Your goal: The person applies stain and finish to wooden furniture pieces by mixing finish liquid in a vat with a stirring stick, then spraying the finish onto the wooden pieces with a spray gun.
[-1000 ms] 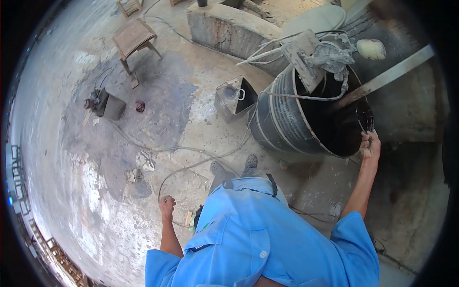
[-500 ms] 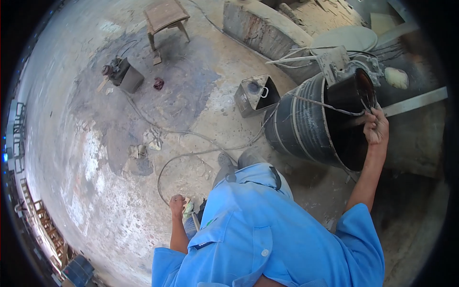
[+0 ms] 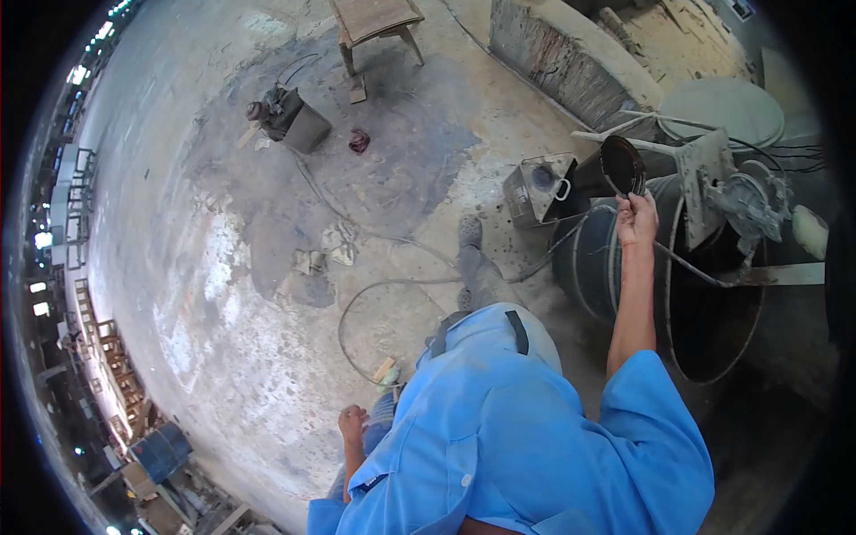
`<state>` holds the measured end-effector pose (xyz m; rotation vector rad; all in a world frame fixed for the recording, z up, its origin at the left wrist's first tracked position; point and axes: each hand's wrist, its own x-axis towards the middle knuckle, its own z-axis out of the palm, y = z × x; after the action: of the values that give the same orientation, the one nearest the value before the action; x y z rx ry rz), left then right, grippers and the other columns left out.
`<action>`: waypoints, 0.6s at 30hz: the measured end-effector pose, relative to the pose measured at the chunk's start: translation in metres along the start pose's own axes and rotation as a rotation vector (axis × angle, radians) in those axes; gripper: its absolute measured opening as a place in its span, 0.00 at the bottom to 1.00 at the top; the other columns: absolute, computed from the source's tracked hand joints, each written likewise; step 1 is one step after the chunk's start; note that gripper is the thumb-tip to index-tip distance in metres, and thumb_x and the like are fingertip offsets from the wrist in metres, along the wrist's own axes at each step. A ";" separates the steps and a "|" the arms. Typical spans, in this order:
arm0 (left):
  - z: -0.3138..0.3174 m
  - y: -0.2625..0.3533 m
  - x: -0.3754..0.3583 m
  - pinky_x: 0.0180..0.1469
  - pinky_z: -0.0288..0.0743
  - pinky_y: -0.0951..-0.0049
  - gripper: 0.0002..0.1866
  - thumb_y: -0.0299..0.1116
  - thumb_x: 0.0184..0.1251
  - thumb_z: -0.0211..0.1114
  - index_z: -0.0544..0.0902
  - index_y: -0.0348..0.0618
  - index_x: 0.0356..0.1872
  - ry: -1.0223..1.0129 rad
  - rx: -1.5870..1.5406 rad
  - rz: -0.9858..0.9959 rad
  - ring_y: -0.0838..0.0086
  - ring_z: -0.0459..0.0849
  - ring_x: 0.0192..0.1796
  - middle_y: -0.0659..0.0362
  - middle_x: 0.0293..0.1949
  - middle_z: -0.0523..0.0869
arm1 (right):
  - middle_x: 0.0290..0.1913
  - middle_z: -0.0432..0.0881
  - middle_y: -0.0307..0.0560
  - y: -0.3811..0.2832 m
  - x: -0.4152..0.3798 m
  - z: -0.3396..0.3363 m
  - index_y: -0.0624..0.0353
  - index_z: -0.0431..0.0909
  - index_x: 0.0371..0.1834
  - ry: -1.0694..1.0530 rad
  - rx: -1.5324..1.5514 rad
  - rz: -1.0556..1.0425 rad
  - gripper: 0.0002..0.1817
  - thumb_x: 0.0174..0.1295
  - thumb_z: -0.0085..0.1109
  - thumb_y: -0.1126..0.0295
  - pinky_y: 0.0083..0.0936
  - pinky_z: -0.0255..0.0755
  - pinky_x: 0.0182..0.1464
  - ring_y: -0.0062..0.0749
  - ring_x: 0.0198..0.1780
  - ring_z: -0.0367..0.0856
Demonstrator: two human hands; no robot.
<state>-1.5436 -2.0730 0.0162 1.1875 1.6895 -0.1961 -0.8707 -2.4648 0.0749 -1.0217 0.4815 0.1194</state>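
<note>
In the head view, my right hand (image 3: 637, 219) is closed on the rim of a dark round can (image 3: 624, 167). The can is tilted on its side, so its brown, glossy inside shows. It hangs between a square metal tin (image 3: 541, 185) and a large black drum (image 3: 599, 254). A hose (image 3: 691, 265) runs across the drum's mouth behind my forearm. Low on the left, my left hand (image 3: 353, 421) hangs with loosely curled fingers and nothing visible in it. Near it, a small pale-green thing with a wooden piece (image 3: 386, 372) sits beside my leg.
A machine bracket (image 3: 709, 183) stands over the drum, with a round pale lid (image 3: 722, 111) behind. A cable (image 3: 357, 290) loops over the stained floor. Farther off are a wooden stool (image 3: 376, 20), a grey container (image 3: 306, 129) and a low concrete wall (image 3: 571, 62).
My right hand has brought the dark can from the drum's mouth leftward, towards the metal tin. My left hand has moved down, away from the pale-green thing. The view has shifted.
</note>
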 end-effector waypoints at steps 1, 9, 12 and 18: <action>-0.006 0.009 -0.007 0.33 0.76 0.66 0.18 0.43 0.65 0.58 0.79 0.42 0.49 0.019 0.075 -0.004 0.68 0.86 0.39 0.53 0.42 0.86 | 0.31 0.82 0.52 0.018 0.012 0.000 0.58 0.76 0.47 0.018 0.014 -0.010 0.14 0.59 0.51 0.82 0.12 0.70 0.17 0.25 0.20 0.80; -0.083 0.056 0.018 0.38 0.81 0.51 0.14 0.36 0.66 0.60 0.78 0.37 0.47 -0.141 1.284 0.981 0.57 0.86 0.43 0.48 0.44 0.86 | 0.29 0.83 0.49 0.140 0.085 -0.006 0.56 0.74 0.53 0.284 0.112 -0.004 0.18 0.58 0.55 0.81 0.18 0.71 0.20 0.29 0.20 0.81; -0.105 0.119 0.011 0.39 0.82 0.52 0.17 0.38 0.67 0.60 0.77 0.36 0.50 -0.152 1.391 0.705 0.56 0.86 0.44 0.45 0.45 0.86 | 0.31 0.82 0.46 0.176 0.112 -0.011 0.56 0.73 0.54 0.340 0.143 0.031 0.19 0.59 0.55 0.82 0.18 0.74 0.23 0.29 0.23 0.82; -0.126 0.241 0.004 0.44 0.79 0.54 0.22 0.44 0.70 0.58 0.73 0.43 0.59 0.016 0.197 -0.289 0.58 0.86 0.47 0.47 0.47 0.85 | 0.36 0.83 0.46 0.233 0.150 -0.022 0.56 0.73 0.54 0.430 0.210 0.064 0.19 0.60 0.54 0.84 0.20 0.79 0.27 0.31 0.27 0.83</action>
<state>-1.4370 -1.8717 0.1655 1.0827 1.8849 -0.5429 -0.8184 -2.3795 -0.1844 -0.8239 0.8990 -0.0959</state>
